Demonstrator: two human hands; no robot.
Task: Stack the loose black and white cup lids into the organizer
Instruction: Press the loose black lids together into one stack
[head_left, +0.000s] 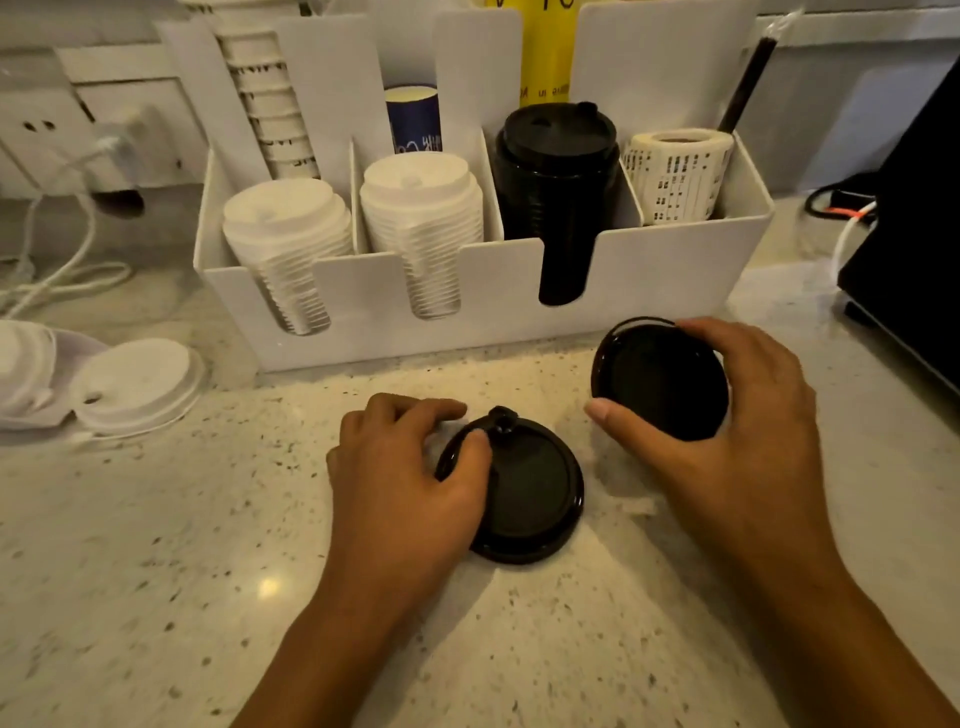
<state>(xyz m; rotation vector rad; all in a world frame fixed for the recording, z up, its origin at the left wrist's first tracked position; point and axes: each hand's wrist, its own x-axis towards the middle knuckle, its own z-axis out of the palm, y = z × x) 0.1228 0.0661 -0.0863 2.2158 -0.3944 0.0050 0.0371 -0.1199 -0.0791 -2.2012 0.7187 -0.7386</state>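
Note:
A white organizer (363, 312) stands at the back of the counter, holding two stacks of white lids (288, 228) (421, 202) and one stack of black lids (558, 171). My right hand (727, 415) holds a black lid (660, 379) tilted up off the counter, its hollow underside facing me. A second black lid (535, 493) lies flat on the counter in front of the organizer. My left hand (400, 478) rests on its left edge, fingers curled over the rim. Loose white lids (137, 384) lie at the far left.
A label roll (675, 171) fills the organizer's right compartment. Paper cups (270, 98) and a blue cup (413, 117) stand in the rear slots. White cables (67, 260) trail at left; a black machine (914, 249) stands at the right edge.

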